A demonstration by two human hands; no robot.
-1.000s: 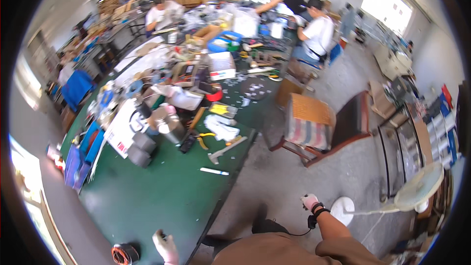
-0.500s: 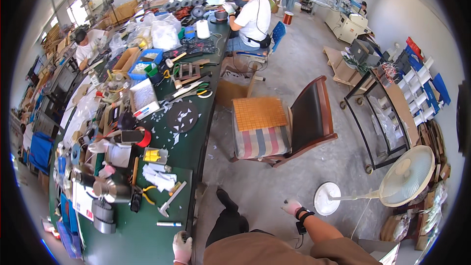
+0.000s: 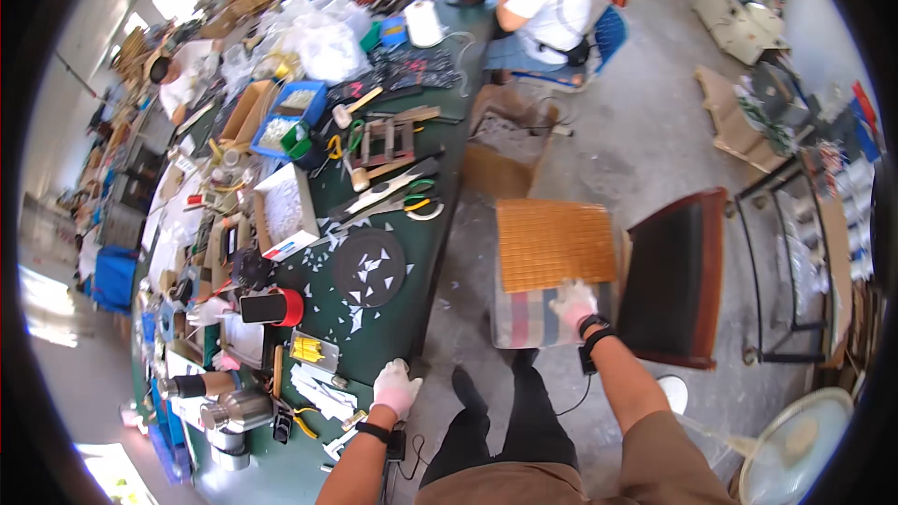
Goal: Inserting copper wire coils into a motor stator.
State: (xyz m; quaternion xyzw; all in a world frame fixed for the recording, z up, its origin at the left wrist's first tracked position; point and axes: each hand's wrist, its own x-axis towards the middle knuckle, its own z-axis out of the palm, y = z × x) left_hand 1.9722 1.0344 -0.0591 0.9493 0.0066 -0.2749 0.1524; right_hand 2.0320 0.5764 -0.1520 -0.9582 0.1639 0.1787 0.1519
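**Bench, far left.** Steel jug [image 3: 234,409], yellow pliers [image 3: 304,423], red tape roll [image 3: 288,307] and white box [image 3: 283,210], crowded on the green table [image 3: 383,341] among other tools. Near them lies a black disc [image 3: 369,266] strewn with white shards.

**Left hand** [image 3: 397,389]. White glove, black wristband. It lies on the table's near edge with the fingers bent over it and nothing between them: a bracing touch, not a hold.

**Right hand** [image 3: 574,303]. Same glove and band. It is spread palm-down on the near edge of the chair's striped cushion [image 3: 524,323]. It clasps nothing and only presses.

**Chair** [image 3: 675,281]. Dark wood, just right of the table, turned away from it. A woven orange mat [image 3: 554,243] lies on the seat, touching the right hand's fingertips. The person's legs stand between table and chair.

**Fan** [image 3: 795,449]. Lower right, well apart from the chair.

**Step, as judged.** Steadying on table and seat, probably before moving or taking the chair. Shifting it would call for a real hold on the seat edge or frame, since a flat palm will slide on the cushion.
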